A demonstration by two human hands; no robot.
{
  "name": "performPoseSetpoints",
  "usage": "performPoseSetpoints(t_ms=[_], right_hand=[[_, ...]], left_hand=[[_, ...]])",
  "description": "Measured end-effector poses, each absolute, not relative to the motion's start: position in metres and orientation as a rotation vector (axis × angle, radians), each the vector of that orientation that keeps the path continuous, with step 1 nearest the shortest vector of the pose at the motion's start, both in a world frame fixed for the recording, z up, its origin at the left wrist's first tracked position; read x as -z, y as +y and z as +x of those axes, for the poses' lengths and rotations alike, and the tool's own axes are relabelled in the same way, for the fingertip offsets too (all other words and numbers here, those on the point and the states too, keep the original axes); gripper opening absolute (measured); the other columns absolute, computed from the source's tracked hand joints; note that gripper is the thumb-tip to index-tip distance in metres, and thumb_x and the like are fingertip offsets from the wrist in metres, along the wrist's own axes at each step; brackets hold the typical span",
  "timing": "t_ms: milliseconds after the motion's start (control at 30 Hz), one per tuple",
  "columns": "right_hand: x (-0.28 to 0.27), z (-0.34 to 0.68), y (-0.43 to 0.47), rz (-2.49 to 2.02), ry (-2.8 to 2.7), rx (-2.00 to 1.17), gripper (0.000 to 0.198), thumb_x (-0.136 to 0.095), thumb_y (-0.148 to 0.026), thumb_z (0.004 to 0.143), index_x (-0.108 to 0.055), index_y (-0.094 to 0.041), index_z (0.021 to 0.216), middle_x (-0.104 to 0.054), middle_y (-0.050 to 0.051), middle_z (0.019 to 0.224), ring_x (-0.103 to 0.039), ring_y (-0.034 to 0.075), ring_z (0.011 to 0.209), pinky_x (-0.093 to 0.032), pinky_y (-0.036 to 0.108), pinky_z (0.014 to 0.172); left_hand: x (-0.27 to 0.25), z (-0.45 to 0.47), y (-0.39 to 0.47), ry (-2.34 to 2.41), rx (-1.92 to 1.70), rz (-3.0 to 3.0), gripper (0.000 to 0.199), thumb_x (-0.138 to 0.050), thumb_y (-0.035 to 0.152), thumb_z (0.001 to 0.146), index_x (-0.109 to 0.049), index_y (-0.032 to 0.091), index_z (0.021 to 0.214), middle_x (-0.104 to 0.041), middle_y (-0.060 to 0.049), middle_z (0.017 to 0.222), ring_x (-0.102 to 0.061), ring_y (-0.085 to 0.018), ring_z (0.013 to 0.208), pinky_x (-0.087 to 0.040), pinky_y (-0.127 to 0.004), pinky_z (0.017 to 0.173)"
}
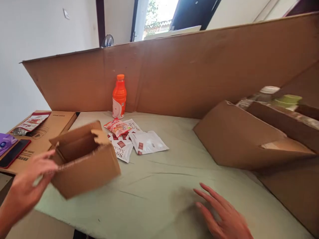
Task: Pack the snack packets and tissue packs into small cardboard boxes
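Above a creased pale-green tabletop point(159, 192), pinching an open, tilted, rectangular brown cardboard box point(86, 174) by its left edge in the left hand point(31, 182). Well to its right, spreading the right hand point(223, 215), unclenched. Beyond the box, flat, brown-printed white sachets point(151, 142).

A phone point(15, 153) (red-edged) lies beside a purple packet point(7, 142).

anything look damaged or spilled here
The small box at the left hand looks damaged: its right end has a ragged, notched rim. The big box has a pale patch near its rim, perhaps torn. I see no spill.
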State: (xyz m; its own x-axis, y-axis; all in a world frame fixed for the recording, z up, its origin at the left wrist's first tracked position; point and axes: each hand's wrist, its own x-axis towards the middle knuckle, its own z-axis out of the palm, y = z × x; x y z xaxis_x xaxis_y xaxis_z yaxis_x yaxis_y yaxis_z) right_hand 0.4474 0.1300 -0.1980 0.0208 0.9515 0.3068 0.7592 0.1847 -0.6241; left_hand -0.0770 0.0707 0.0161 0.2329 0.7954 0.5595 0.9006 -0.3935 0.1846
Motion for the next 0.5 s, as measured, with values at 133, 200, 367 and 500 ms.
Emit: performPoseSetpoints(t_ms=[133,200,367,500], right_hand=[[0.143,0.385,0.121,-1.293,-1.585,-1.014,0.051,-0.052,-0.063,0.096,-0.068,-0.033,0.134,-0.062,0.009,0.147,-0.065,0.033,0.126,-0.056,0.05,0.103],[0.128,0.363,0.118,-1.085,-1.524,-1.269,0.058,-0.045,-0.067,0.098,-0.065,-0.031,0.138,-0.063,0.009,0.146,-0.063,0.032,0.129,-0.054,0.049,0.106],[0.121,0.355,0.119,-1.073,-1.414,-1.321,0.068,-0.044,-0.073,0.095,-0.061,-0.028,0.144,-0.059,0.011,0.151,-0.056,0.034,0.136,-0.047,0.049,0.113],[0.12,0.375,0.118,-1.127,-1.487,-1.257,0.068,-0.039,-0.075,0.096,-0.067,-0.028,0.137,-0.065,0.011,0.143,-0.062,0.033,0.13,-0.051,0.049,0.109]], left_hand=[[0.002,-0.019,0.02,-1.332,0.903,-2.68,0.038,-0.053,-0.002,0.088,-0.069,0.023,0.111,-0.077,-0.004,0.096,-0.066,-0.023,0.124,-0.06,-0.031,0.096],[0.014,0.015,0.02,-1.311,0.939,-2.69,0.04,-0.05,-0.006,0.086,-0.068,0.02,0.11,-0.075,-0.007,0.094,-0.064,-0.024,0.128,-0.06,-0.033,0.099],[0.036,0.072,0.043,-1.177,1.051,-2.517,0.04,-0.047,-0.008,0.084,-0.069,0.016,0.107,-0.073,-0.009,0.096,-0.059,-0.026,0.13,-0.048,-0.044,0.112],[0.04,0.071,0.053,-1.218,1.057,-2.359,0.034,-0.053,0.002,0.084,-0.071,0.016,0.109,-0.073,-0.011,0.105,-0.059,-0.03,0.127,-0.041,-0.051,0.113]])
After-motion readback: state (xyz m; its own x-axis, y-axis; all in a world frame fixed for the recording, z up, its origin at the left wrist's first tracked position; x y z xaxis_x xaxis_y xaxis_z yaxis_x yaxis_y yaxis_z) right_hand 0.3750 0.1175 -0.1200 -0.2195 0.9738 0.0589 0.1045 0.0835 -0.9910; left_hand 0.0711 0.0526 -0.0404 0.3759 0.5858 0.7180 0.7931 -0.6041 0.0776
